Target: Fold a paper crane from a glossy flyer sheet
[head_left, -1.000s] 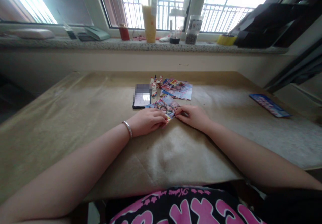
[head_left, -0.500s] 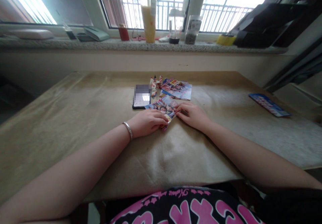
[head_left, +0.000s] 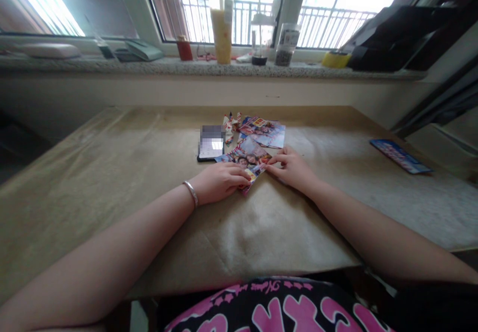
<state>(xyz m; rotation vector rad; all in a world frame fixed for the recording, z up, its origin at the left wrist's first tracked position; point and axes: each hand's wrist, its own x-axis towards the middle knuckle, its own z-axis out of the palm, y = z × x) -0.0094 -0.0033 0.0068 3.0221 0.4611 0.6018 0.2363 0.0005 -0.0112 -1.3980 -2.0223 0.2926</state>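
Observation:
A colourful printed sheet of paper (head_left: pixel 247 155) lies partly folded on the brown-paper-covered table (head_left: pixel 112 172). My left hand (head_left: pixel 220 180), with a silver bracelet on the wrist, presses its curled fingers on the sheet's near left corner. My right hand (head_left: pixel 293 169) pinches the sheet's right edge with thumb and fingers. A dark phone (head_left: pixel 211 144) lies flat just beyond my left hand. Behind the sheet are a small folded paper figure (head_left: pixel 229 123) and a stack of more printed sheets (head_left: pixel 266 132).
A blue printed card (head_left: pixel 400 156) lies at the table's far right. On the stone windowsill (head_left: pixel 149 65) stand a tall orange drink cup (head_left: pixel 222 28), a red can (head_left: pixel 184 48), jars (head_left: pixel 286 44), a yellow tape roll (head_left: pixel 336 59) and a black case (head_left: pixel 392 38).
My right hand has slid a little up and right along the sheet's right edge, and the sheet's fold has shifted slightly. My left hand has stayed pressed on it.

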